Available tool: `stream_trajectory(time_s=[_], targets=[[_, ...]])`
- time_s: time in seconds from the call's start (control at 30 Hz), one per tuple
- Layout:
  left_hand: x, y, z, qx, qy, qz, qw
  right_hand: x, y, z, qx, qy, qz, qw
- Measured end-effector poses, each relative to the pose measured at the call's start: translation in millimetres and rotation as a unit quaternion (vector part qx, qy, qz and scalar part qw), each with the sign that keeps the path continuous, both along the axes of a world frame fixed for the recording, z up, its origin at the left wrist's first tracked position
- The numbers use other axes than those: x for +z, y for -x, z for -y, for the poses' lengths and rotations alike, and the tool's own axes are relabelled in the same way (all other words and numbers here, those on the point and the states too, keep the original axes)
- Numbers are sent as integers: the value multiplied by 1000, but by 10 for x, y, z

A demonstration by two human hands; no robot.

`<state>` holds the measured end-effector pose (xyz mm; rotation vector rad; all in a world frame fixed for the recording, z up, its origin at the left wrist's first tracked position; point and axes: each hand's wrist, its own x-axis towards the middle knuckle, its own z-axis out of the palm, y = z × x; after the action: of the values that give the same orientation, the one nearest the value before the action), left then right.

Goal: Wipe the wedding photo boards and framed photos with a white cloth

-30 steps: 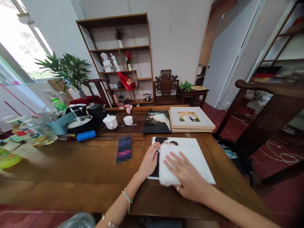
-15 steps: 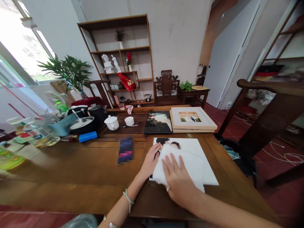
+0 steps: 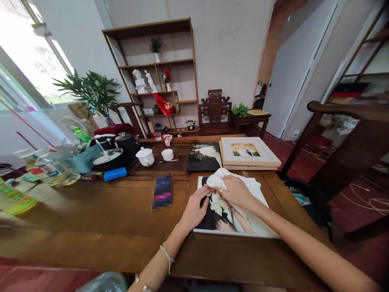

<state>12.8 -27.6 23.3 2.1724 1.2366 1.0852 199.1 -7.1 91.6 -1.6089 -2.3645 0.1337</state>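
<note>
A photo print panel (image 3: 223,227) lies flat on the wooden table, showing a dark-haired figure and a white outfit. My left hand (image 3: 196,207) rests on its left edge, fingers stretched out and holding nothing. A white cloth (image 3: 217,178) is bunched over the panel's upper part. My right hand (image 3: 237,190) presses on this cloth with its fingers curled into it; the fingertips are partly hidden. Both hands are close together near the panel's upper left. The cloth hides part of the picture.
Behind the panel lie a dark photo panel (image 3: 203,157) and a white-matted picture frame (image 3: 270,159). A pixelated dark item (image 3: 163,190) is to the left. Further left are a lidded white cup (image 3: 145,157), a black kettle (image 3: 125,144) and a blue box (image 3: 115,174). A wooden chair (image 3: 343,158) stands right.
My right hand has moved the cloth up to the panel's far side, bunching it. The lower picture, covered before, now shows. My left hand stays at the left edge.
</note>
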Motion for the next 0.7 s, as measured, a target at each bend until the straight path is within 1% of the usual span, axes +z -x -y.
stream_trajectory(time_s=[0.07, 0.13, 0.23, 0.3, 0.4, 0.5, 0.6, 0.67, 0.7], targets=[[5, 0, 2, 1, -5, -5, 1000, 54, 149, -164, 0, 21, -13, 1000], [25, -2, 9, -2, -10, -12, 1000, 76, 311, -276, 20, 34, -34, 999], [72, -6, 26, -7, -10, -20, 1000, 54, 476, -326, 77, 26, -55, 995], [94, -8, 35, -7, -9, -22, 1000, 17, 477, -297, 104, 13, -55, 993], [89, -8, 35, -6, -10, -15, 1000, -57, 281, -229, 114, 3, -64, 991], [52, -6, 26, -6, -8, -1, 1000, -146, -79, -194, 114, 10, -78, 990], [20, -6, 17, 0, 4, 3, 1000, -218, -408, -155, 76, 11, -72, 994], [10, -5, 12, 2, 7, 5, 1000, -240, -511, -60, 60, -1, -49, 997], [8, -5, 10, 2, 5, 8, 1000, -244, -518, 24, 65, -5, -32, 997]])
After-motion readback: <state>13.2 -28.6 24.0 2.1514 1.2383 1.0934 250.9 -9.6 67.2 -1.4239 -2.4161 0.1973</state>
